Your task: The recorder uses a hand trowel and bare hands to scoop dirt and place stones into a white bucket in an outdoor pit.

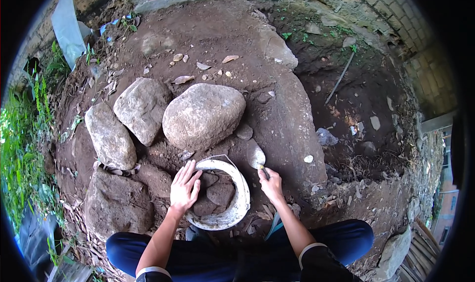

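Note:
A white bucket (241,195) smeared with dirt stands on the soil between my knees, with several brown stones (220,194) inside it. My left hand (184,187) lies against the bucket's left rim, its fingers stretched out and pointing away from me. To the right of the bucket, my right hand (271,185) is wrapped round the dark handle of a trowel (256,155). The pale, rounded blade points away from me, low over the soil or touching it; I cannot tell which. A thin wire handle rises at the bucket's far rim.
Past the bucket sits a large rounded boulder (204,116). More big rocks (143,108) lie to its left, including a brown one (118,203) near my left knee. A concrete ledge (300,118) runs along the right, above a lower dirt pit (356,113) holding a thin rod (340,78).

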`<state>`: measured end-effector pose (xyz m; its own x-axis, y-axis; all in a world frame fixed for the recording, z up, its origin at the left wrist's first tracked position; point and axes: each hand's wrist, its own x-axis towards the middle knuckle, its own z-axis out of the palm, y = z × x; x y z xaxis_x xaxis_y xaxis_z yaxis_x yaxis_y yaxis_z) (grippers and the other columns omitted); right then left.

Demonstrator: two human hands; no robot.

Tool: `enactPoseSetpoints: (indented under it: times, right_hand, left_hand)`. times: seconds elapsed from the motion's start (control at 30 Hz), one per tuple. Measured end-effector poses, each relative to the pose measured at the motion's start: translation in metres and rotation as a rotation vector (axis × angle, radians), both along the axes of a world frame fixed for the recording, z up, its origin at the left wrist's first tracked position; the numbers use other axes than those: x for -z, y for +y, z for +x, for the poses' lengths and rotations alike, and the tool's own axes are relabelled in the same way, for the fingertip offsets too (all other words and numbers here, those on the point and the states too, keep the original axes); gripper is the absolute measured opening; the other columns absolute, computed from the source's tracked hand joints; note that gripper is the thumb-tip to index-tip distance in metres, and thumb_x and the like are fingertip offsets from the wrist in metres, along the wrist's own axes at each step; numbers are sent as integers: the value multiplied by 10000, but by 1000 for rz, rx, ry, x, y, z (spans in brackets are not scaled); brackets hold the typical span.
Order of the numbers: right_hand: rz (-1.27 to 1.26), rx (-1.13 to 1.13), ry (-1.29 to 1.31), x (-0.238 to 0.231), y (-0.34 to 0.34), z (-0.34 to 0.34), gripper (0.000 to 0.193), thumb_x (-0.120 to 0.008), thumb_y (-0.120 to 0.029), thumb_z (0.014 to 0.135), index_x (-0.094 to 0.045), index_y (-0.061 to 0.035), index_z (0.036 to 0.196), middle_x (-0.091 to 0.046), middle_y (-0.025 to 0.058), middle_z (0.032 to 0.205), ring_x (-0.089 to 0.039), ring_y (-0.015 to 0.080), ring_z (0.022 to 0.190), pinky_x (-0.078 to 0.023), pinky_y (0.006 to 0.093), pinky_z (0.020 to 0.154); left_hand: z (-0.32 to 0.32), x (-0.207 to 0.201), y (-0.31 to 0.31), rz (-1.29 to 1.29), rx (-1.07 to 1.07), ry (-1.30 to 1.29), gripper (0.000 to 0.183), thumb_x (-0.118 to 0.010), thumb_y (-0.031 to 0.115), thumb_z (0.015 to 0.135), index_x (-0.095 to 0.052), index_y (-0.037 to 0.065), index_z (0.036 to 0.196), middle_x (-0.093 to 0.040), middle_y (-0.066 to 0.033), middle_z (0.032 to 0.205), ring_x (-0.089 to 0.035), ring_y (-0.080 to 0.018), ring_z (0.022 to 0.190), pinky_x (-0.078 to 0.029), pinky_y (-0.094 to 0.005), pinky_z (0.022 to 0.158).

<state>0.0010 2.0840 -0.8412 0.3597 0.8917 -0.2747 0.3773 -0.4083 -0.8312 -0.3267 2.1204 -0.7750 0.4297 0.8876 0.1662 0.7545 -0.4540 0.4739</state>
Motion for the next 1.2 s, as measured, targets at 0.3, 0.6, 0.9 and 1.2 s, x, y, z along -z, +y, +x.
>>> enactPoseSetpoints:
  times: [0.3, 0.6, 0.9, 1.2]
  right_hand:
    - [-64, 151, 348, 7, 67, -26, 273, -612, -296, 1020, -601, -88, 842, -467, -41, 613, -388, 40, 394, -249, 251, 327]
    - [-85, 222, 526, -7, 67, -26, 243, -612, -300, 1023, -665, -83, 930, -470, -51, 620, -360, 32, 406, -241, 236, 355]
    - [-7, 182, 440, -74, 21, -4, 291, -620, -240, 1024, -661, -72, 1257, -518, -55, 689, -386, 8, 459, -279, 187, 383]
    - [193, -285, -16, -153, -40, 21, 439, -824, -122, 813, -681, 69, 1181, -754, 108, 911, -661, 74, 794, -549, 257, 718]
  left_hand:
    - [0, -3, 5, -18, -4, -58, 398, -568, 197, 933, -630, -1, 1272, -511, -184, 1479, -470, -329, 1389, -347, -451, 1164]
    - [-1, -1, 4, -18, -15, -43, 446, -559, 222, 943, -585, 3, 1330, -500, -173, 1491, -466, -312, 1392, -337, -443, 1173]
    - [-4, 5, 4, 2, -26, -90, 488, -520, 214, 986, -494, -8, 1419, -519, -174, 1468, -471, -300, 1386, -339, -416, 1173]
    - [1, 4, 2, -1, -69, -108, 534, -497, 193, 998, -413, -35, 1473, -509, -217, 1460, -492, -344, 1353, -357, -424, 1157]
